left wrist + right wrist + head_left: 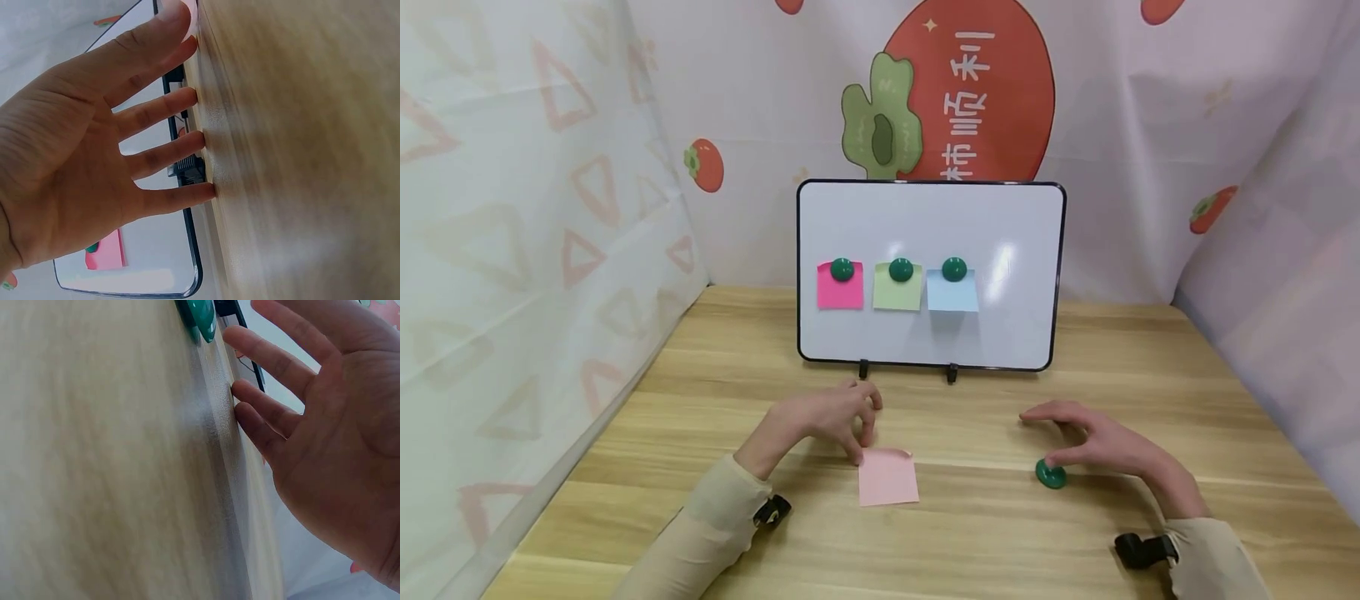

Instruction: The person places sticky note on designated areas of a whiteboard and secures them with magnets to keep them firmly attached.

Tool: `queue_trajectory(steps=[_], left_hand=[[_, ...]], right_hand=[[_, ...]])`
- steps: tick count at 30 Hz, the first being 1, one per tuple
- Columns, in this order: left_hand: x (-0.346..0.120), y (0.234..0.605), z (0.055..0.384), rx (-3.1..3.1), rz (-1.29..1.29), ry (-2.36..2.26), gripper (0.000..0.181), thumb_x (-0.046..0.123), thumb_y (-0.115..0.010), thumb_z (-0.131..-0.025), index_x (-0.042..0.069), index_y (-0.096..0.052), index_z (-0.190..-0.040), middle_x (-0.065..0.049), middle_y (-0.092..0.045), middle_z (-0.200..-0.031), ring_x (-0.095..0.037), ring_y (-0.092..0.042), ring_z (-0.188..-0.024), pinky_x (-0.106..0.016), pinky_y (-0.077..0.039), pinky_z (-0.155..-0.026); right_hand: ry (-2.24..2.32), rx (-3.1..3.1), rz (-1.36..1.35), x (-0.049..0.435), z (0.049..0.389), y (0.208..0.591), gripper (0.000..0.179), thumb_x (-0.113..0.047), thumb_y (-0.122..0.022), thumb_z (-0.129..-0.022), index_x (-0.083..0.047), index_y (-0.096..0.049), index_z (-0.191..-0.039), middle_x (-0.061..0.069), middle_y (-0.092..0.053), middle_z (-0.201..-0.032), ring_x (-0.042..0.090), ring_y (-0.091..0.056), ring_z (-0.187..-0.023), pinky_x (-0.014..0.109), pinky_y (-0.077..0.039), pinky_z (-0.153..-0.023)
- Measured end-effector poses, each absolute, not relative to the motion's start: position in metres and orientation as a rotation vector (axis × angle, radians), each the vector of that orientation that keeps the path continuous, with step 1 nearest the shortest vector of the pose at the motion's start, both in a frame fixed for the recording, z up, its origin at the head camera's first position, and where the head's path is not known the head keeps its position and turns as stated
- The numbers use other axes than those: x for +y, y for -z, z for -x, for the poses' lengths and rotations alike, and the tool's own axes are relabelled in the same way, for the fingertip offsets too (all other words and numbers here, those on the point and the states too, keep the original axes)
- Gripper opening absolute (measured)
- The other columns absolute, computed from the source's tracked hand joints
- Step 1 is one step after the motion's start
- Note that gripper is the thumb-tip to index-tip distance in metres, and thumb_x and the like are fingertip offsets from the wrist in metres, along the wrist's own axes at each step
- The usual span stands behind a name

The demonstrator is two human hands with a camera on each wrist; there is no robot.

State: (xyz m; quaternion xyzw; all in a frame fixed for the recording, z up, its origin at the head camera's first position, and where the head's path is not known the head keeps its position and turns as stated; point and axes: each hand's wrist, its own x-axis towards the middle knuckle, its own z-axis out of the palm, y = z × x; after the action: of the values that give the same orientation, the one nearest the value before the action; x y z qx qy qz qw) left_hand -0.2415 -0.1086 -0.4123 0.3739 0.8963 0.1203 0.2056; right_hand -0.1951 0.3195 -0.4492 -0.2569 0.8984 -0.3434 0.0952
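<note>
A pale pink sticky note (pixel 888 480) lies on the table with its top edge curling up. My left hand (pixel 831 415) is over the table just behind it, the thumb tip right at its upper left corner. In the left wrist view the fingers (pixel 164 154) are spread and the palm holds nothing. Farther right, a round green magnet (pixel 1049 475) lies on the wood. My right hand (pixel 1101 437) hovers by it, thumb tip overlapping the magnet in the head view and the other fingers reaching forward. The right wrist view shows these fingers (pixel 275 362) apart, beside the magnet (pixel 201 317).
A whiteboard (pixel 880 337) stands upright at the back on small black feet (pixel 952 373). Green magnets hold a hot pink note (pixel 840 293), a light green note (pixel 897 296) and a light blue note (pixel 952 296) on it. Printed cloth (pixel 760 233) walls the table (pixel 970 533).
</note>
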Motion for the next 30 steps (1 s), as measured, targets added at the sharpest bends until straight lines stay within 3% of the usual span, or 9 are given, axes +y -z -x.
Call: queue_trajectory(steps=[4,9,15,17,21,30], left_hand=[[-0.108,0.411,0.241,2.509,-1.033,-0.332,0.02,0.031,-0.087,-0.075,0.029,-0.068,-0.068,0.002,-0.05,-0.134,-0.023,-0.041,-0.124,-0.041,-0.043,-0.099],[-0.107,0.411,0.24,2.507,-1.013,-0.346,0.02,0.026,-0.084,-0.079,0.03,-0.068,-0.068,0.004,-0.05,-0.134,-0.023,-0.041,-0.126,-0.042,-0.043,-0.1],[-0.107,0.413,0.241,2.509,-0.993,-0.37,0.019,0.024,-0.081,-0.081,0.026,-0.066,-0.069,0.002,-0.051,-0.134,-0.025,-0.041,-0.128,-0.043,-0.043,-0.099],[-0.107,0.412,0.241,2.51,-0.985,-0.37,0.019,0.023,-0.079,-0.082,0.026,-0.066,-0.07,0.003,-0.05,-0.134,-0.025,-0.041,-0.128,-0.042,-0.043,-0.098],[-0.108,0.412,0.24,2.515,-0.971,-0.363,0.017,0.022,-0.076,-0.084,0.025,-0.065,-0.071,0.003,-0.05,-0.134,-0.022,-0.042,-0.125,-0.039,-0.044,-0.095],[-0.107,0.412,0.24,2.526,-0.958,-0.34,0.016,0.022,-0.074,-0.085,0.026,-0.066,-0.072,0.004,-0.05,-0.135,-0.02,-0.042,-0.123,-0.037,-0.045,-0.093]], right_hand=[[0.961,2.699,0.754,0.321,0.193,0.448,0.062,-0.039,-0.081,-0.079,-0.029,-0.059,-0.136,0.001,-0.055,-0.144,-0.005,-0.042,-0.129,0.049,-0.042,-0.104],[0.952,2.678,0.714,0.324,0.19,0.446,0.068,-0.04,-0.082,-0.078,-0.03,-0.056,-0.14,0.007,-0.049,-0.15,-0.015,-0.032,-0.132,0.043,-0.039,-0.108],[1.002,2.579,0.81,0.329,0.194,0.453,0.067,-0.033,-0.082,-0.078,-0.028,-0.057,-0.139,0.005,-0.046,-0.153,-0.009,-0.025,-0.142,0.071,-0.027,-0.107],[0.994,2.555,0.835,0.33,0.195,0.456,0.066,-0.033,-0.082,-0.077,-0.029,-0.057,-0.139,0.005,-0.042,-0.155,-0.015,-0.019,-0.141,0.075,-0.023,-0.106],[0.996,2.508,0.859,0.332,0.195,0.457,0.062,-0.033,-0.082,-0.078,-0.029,-0.06,-0.136,0.011,-0.034,-0.16,-0.024,-0.009,-0.138,0.08,-0.015,-0.104],[0.994,2.423,0.84,0.331,0.189,0.448,0.055,-0.033,-0.082,-0.078,-0.027,-0.064,-0.13,0.015,-0.025,-0.163,-0.029,0.003,-0.135,0.084,-0.004,-0.1]])
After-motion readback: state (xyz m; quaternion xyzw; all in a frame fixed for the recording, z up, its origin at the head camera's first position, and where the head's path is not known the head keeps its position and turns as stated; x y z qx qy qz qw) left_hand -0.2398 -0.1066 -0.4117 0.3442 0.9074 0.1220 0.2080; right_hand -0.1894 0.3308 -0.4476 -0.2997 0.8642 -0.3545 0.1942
